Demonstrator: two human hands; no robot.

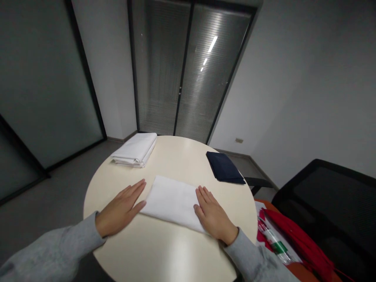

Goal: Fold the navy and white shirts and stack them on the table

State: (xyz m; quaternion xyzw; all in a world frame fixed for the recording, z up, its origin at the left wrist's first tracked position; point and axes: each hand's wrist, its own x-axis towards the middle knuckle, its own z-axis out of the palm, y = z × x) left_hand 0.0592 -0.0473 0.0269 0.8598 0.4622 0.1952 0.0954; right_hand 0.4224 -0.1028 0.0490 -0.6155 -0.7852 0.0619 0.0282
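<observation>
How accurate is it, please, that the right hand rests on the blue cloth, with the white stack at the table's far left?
Not quite: the head view shows the right hand on the white cloth, not the blue cloth; the white stack is far left.

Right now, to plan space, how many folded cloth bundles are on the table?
3: white stack, far left; navy bundle, far right; white cloth, nearest, at the right hand.

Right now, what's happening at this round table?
A person in grey sleeves has both hands at a folded white cloth on the round table: the right hand lies on its right end, the left hand is at its left edge. A stack of folded white cloth and a folded navy cloth lie farther back.
</observation>
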